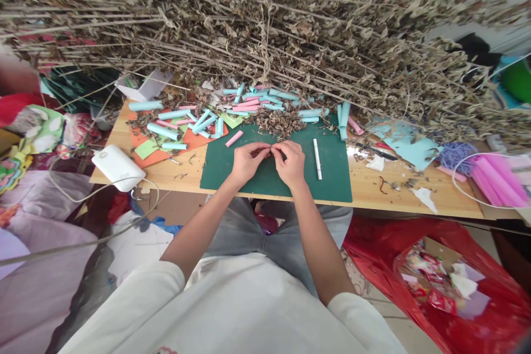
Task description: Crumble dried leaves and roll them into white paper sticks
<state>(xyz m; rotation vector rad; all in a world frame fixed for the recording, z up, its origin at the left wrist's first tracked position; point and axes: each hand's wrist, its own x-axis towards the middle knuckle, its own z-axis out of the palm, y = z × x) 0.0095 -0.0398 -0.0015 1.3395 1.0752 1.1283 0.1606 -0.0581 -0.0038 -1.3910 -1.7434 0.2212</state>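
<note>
My left hand point(250, 160) and my right hand point(289, 160) meet fingertip to fingertip over the green cutting mat point(274, 183). Both are pinched closed; a small dark bit shows between the fingertips, too small to name. Just beyond them lies a heap of dried, crumbled leaves point(279, 123). A white stick like a pen or glue tube point(317, 159) rests on the mat to the right of my right hand. Up and left of my left hand is a short pink paper roll point(234, 139). Several blue paper rolls point(203, 120) and pink ones lie behind, mixed with leaf crumbs.
Bundled dried plant stalks point(265, 27) span the back of the wooden table point(415, 193). At the left edge sits a white power bank-like device point(118, 167) with a cable. Blue paper point(406, 141) and a dark pen point(376, 151) lie right. A red bag point(385, 249) of scraps stands below.
</note>
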